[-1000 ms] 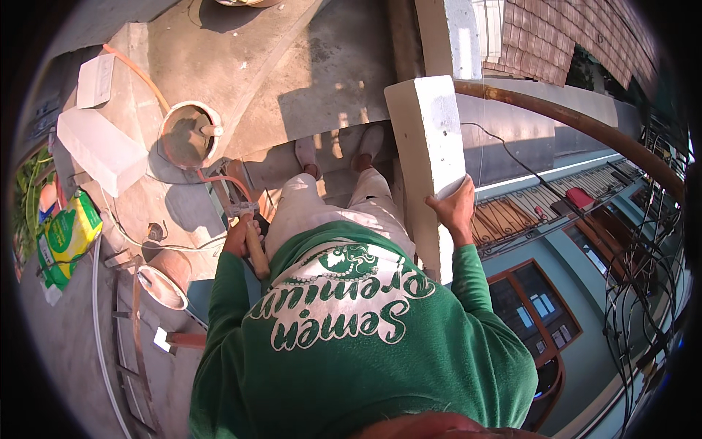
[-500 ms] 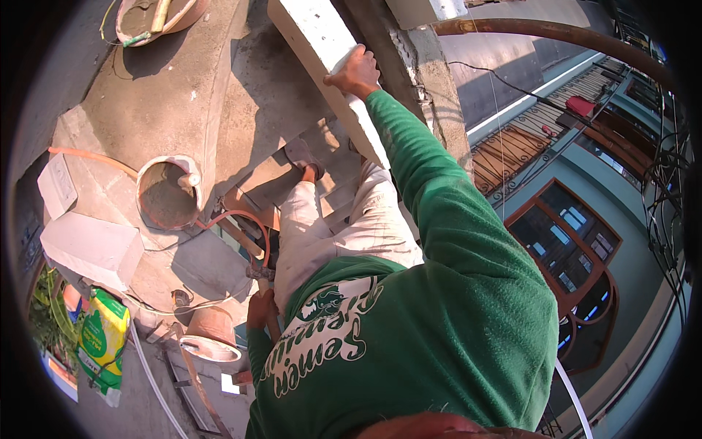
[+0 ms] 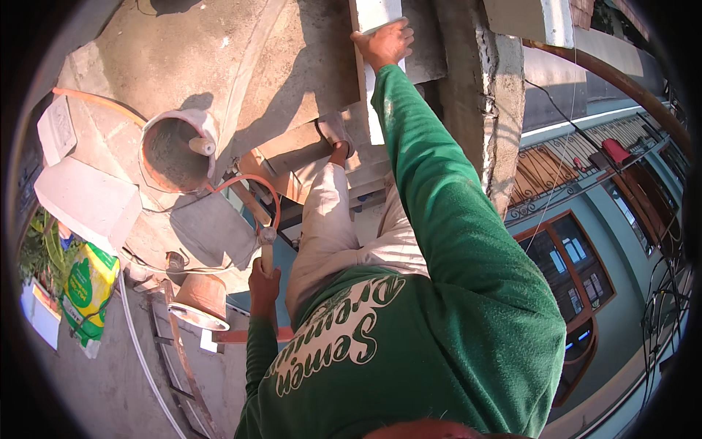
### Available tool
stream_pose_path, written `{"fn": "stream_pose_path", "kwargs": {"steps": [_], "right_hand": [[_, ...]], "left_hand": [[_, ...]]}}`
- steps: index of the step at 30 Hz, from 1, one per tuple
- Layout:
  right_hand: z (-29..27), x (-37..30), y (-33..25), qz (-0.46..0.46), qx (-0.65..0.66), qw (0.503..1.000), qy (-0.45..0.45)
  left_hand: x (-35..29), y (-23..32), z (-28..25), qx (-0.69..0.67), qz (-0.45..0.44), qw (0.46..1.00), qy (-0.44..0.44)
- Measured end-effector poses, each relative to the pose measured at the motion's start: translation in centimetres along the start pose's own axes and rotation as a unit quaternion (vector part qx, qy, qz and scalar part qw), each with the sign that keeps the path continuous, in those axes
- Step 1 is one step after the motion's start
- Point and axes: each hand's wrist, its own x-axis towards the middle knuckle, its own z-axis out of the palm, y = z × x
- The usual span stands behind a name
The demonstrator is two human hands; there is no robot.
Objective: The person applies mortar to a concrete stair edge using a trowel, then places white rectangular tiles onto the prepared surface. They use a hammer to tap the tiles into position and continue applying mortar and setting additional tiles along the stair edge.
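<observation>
Near the left hand point(image 3: 265, 287) runs shirt lettering point(image 3: 330, 338) (upside-down).

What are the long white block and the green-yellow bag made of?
The long white block looks like matte lightweight concrete, judging by its chalky face; plaster is possible. The green-yellow bag seems slightly shiny plastic, given its creased surface.

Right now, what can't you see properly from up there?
All in the head view:
Block: far end cut off by the top edge.
Right hand: palm hidden against the block.
Tool: gripped part hidden by the left hand.
Right leg: lower part mostly hidden behind the green sleeve.
</observation>
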Motion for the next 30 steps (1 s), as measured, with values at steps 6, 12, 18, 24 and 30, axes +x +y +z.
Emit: {"fn": "stream_pose_path", "kwargs": {"steps": [6,12,18,24,30], "right_hand": [[-3.4,-4.2,5.6,-0.193,0.038,0.98,0.022],[-5.4,-13.9,15.5,-0.272,-0.045,0.959,-0.064],[-4.8,-18.5,12.2,-0.18,0.113,0.951,-0.225],[-0.1,-25.5,-9.9,-0.374,0.101,0.87,-0.306],[3.5,-29.2,-20.7,-0.464,-0.16,0.767,-0.413]], "left_hand": [[9.2,8.5,1.2,0.043,0.165,0.983,0.075],[24.0,19.5,2.1,0.052,0.263,0.953,0.139],[31.7,22.5,2.9,0.091,0.258,0.924,0.267],[21.5,12.2,8.3,-0.048,0.203,0.964,0.167],[11.2,1.1,11.8,-0.105,0.111,0.982,0.111]]}}
